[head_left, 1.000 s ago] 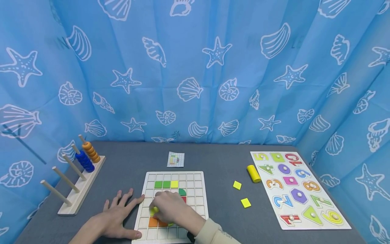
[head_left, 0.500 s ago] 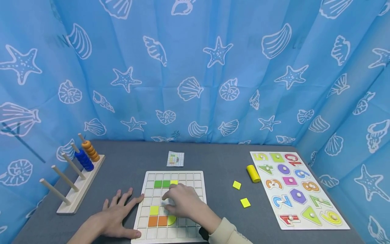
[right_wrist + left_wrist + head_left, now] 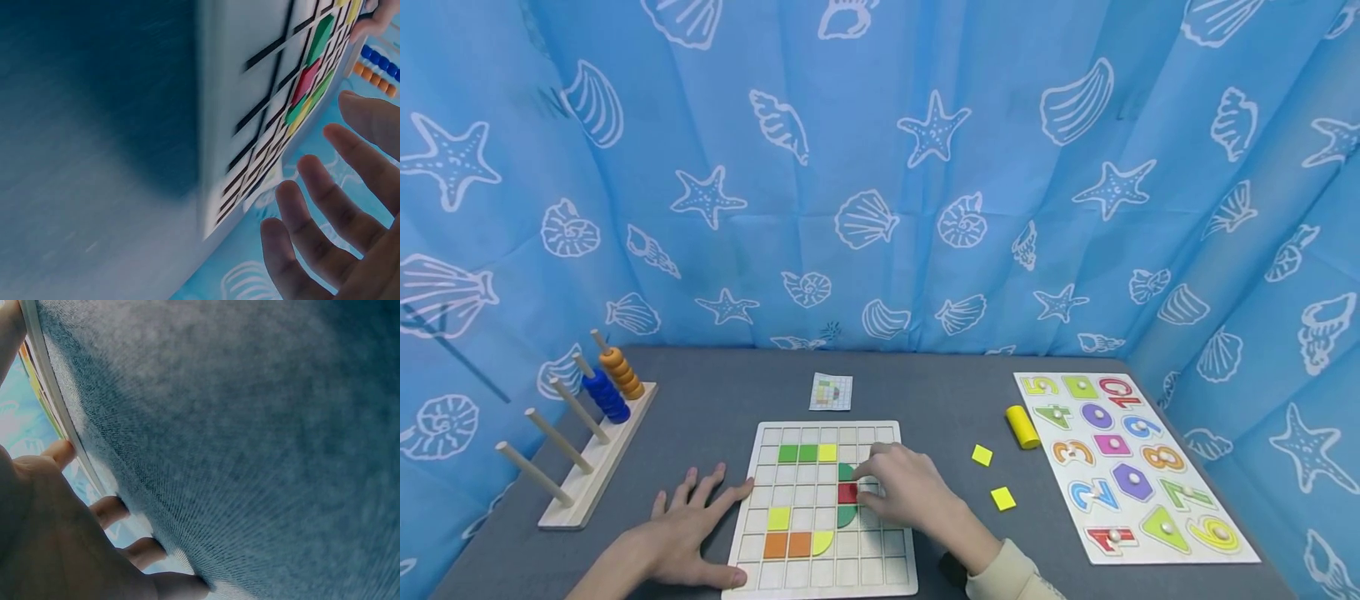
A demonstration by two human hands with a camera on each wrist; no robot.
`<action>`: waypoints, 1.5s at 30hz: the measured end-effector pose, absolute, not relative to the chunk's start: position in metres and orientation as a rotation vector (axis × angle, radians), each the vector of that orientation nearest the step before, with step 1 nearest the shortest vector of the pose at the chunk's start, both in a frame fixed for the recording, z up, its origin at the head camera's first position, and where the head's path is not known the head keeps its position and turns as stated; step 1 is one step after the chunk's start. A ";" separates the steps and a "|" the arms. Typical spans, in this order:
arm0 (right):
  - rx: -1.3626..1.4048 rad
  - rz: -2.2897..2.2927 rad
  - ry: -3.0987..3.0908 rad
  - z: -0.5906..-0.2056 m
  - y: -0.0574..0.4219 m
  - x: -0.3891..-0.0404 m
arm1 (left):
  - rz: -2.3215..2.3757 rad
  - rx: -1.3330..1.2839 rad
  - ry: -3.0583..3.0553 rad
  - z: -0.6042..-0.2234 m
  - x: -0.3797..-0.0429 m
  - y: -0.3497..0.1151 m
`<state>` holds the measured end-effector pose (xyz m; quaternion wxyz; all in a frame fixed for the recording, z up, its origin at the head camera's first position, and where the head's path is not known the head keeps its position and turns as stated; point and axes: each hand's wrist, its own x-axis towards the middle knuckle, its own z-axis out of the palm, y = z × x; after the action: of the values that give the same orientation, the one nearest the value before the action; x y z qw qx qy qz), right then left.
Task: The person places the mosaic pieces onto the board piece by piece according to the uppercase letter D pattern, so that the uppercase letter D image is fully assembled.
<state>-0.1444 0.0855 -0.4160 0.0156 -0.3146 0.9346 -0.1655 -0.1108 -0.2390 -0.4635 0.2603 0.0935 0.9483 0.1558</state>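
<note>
A white grid board (image 3: 871, 571) lies in front of me. In its cells sit two green squares, a yellow square (image 3: 827, 452), a red square (image 3: 847, 493) between two dark green rounded pieces (image 3: 846, 516), another yellow square (image 3: 778, 518), two orange squares (image 3: 787, 545) and a yellow rounded piece (image 3: 823, 543). My right hand (image 3: 910, 490) hovers over the right half of the board, fingertips close to the red square. Its fingers are extended with nothing between them in the right wrist view. My left hand (image 3: 685, 533) rests spread on the table, its index finger and thumb at the board's left edge.
Two loose yellow squares (image 3: 1003, 498) and a yellow cylinder (image 3: 1022, 427) lie to the right, beside a number-and-shape puzzle board (image 3: 1126, 521). A small pattern card (image 3: 831, 392) lies behind the grid. At left stands a peg rack (image 3: 583, 483) with blue and orange beads.
My right hand let go of the yellow square, which now lies in a left cell above the orange ones. The hand then moved right across the board. My left hand stayed in place.
</note>
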 end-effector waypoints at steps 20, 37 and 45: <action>-0.500 -0.421 2.940 -0.418 0.190 -0.142 | 0.414 0.232 2.578 -0.475 -0.114 -0.242; -0.313 -0.432 2.901 -0.431 0.235 -0.136 | 0.429 0.259 2.582 -0.468 -0.111 -0.243; -0.339 -0.475 2.889 -0.431 0.223 -0.135 | 0.440 0.277 2.587 -0.473 -0.112 -0.244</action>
<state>-0.1353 0.2225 -0.4310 0.0969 -0.1144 0.9756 -0.1604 -0.1120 -0.2444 -0.4735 0.2486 0.1016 0.9496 0.1615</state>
